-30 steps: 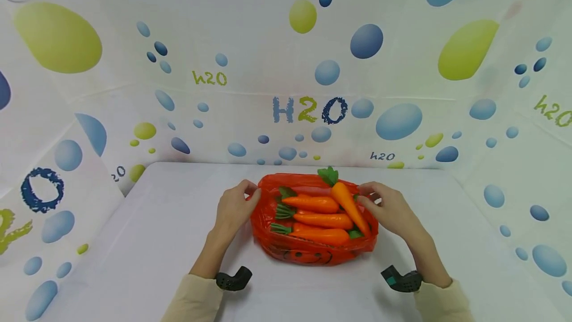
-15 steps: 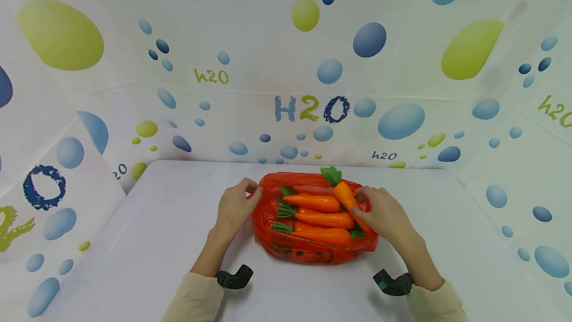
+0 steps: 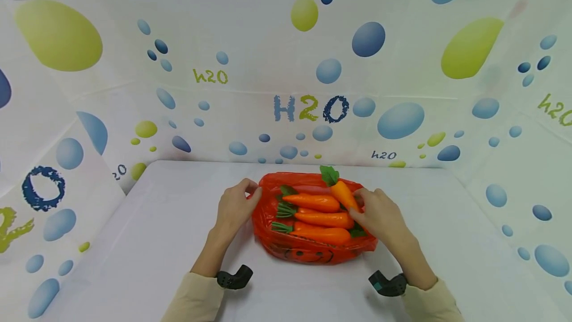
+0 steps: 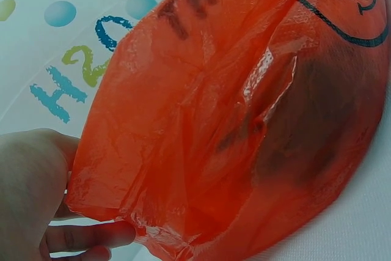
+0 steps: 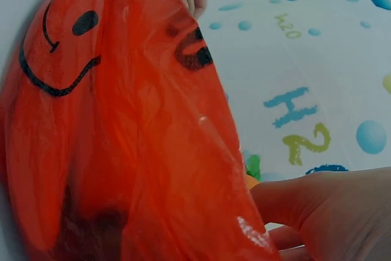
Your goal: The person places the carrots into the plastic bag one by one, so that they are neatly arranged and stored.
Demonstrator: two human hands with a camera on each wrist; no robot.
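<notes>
A red plastic bag with a black smiley print lies with its mouth spread, and several orange carrots with green tops are inside. My left hand pinches the bag's left rim; the left wrist view shows its fingers at the bag's edge. At the right side, my right hand holds a carrot that lies slanted over the others, leafy top up and left. Thumb and fingers are on either side of it. In the right wrist view, the bag hides most of that carrot and the fingertips.
The bag stands on a white table near its far edge. Behind it hangs a white backdrop printed with blue and green spots and "H2O". Each wrist carries a black camera mount, the left one and the right one.
My right hand has moved left from the bag's right rim onto the slanted carrot and now grips it. That carrot has shifted slightly. My left hand stays at the left rim.
</notes>
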